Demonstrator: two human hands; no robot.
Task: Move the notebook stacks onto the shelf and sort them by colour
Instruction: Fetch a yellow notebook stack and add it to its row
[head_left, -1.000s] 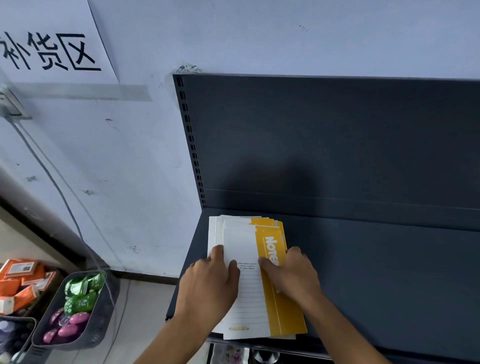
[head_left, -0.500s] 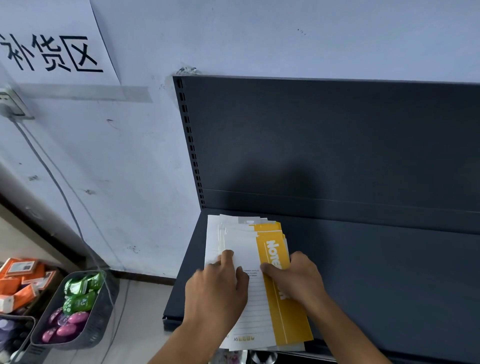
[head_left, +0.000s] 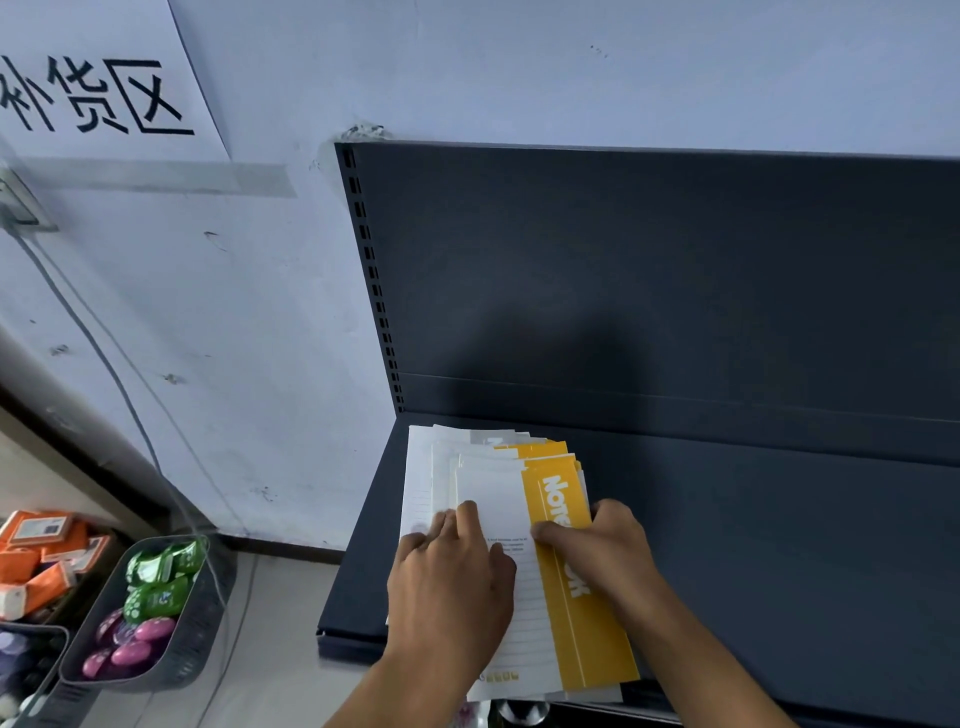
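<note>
A stack of white-and-yellow notebooks (head_left: 524, 499) lies on the left end of the dark shelf (head_left: 779, 545), its far ends fanned out unevenly. The top cover reads "Notebook" on a yellow band. My left hand (head_left: 447, 582) lies flat on the white part of the top cover, fingers spread and pressing down. My right hand (head_left: 602, 556) rests on the yellow band, thumb on the cover, fingers curled over the stack's right edge. The stack's near end overhangs the shelf's front edge.
A dark upright back panel (head_left: 675, 270) rises behind the shelf. To the left, by the white wall, a grey basket (head_left: 202, 639) holds green and purple packets, with orange packs (head_left: 36, 566) beside it. A cable (head_left: 104, 364) hangs down the wall.
The notebooks have fanned out more, with the lower ones shifted to the left. My left hand has slid forward and left on the top cover; the right hand stays on the yellow band.
</note>
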